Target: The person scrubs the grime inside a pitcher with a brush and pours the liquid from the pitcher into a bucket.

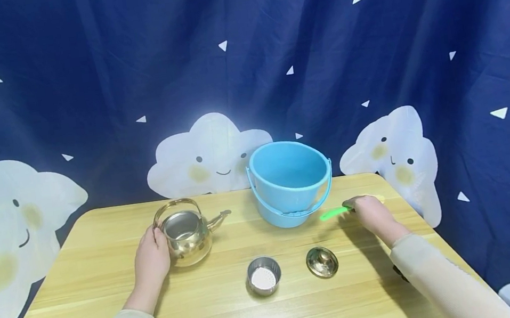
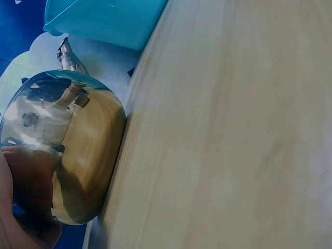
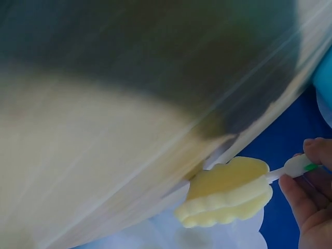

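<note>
My left hand (image 1: 150, 252) grips a shiny gold metal kettle (image 1: 194, 250) at its left side, by the foot of its arched handle. The kettle has no lid on, and its spout points right. In the left wrist view the kettle (image 2: 96, 150) mirrors the tabletop. My right hand (image 1: 372, 213) holds a sponge bottle brush by its green and white handle (image 1: 335, 213), close over the table's right side. The brush's pale yellow sponge head (image 3: 228, 194) points away from the fingers in the right wrist view, thumb and fingers around the white shaft.
A light blue bucket (image 1: 290, 205) stands at the back, its handle hanging down in front. Nearer lie a metal strainer cup (image 1: 264, 276) and a gold kettle lid (image 1: 322, 262), knob up. Behind the wooden table (image 1: 217, 314) hangs a dark blue cloud-patterned curtain (image 1: 174, 57).
</note>
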Tool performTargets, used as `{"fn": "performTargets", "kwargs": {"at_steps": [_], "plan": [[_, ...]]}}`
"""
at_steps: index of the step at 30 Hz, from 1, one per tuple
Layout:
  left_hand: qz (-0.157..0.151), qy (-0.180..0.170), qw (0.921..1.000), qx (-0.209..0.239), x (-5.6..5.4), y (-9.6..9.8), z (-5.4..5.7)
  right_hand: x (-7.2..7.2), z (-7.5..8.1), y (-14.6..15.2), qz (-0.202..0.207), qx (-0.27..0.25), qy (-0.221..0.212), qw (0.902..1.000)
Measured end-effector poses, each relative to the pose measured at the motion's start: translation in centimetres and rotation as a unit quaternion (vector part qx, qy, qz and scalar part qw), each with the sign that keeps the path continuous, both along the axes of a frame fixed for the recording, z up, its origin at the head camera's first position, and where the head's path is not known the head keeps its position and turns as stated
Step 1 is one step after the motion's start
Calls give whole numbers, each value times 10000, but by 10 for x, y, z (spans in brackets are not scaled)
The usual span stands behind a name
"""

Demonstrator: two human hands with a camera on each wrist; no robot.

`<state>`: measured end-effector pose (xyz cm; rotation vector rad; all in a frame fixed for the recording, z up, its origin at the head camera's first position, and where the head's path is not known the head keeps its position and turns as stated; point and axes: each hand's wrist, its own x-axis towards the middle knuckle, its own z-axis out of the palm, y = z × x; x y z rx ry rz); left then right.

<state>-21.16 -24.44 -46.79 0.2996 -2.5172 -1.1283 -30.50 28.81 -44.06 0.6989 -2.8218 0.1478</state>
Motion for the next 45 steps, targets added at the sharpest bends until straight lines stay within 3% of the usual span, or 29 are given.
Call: {"fn": "performTargets", "kwargs": {"at_steps": [8, 32, 45], "plan": [[-38, -1, 10000, -5, 1, 1, 2, 0, -4, -1, 129, 94, 68, 9999], [-23, 21, 10000, 16, 0, 0, 1, 0, -18, -4, -341, 65, -102, 9993], [-39, -65, 10000, 4, 0, -1, 1, -1, -20, -3, -296, -38, -210, 9993]]}}
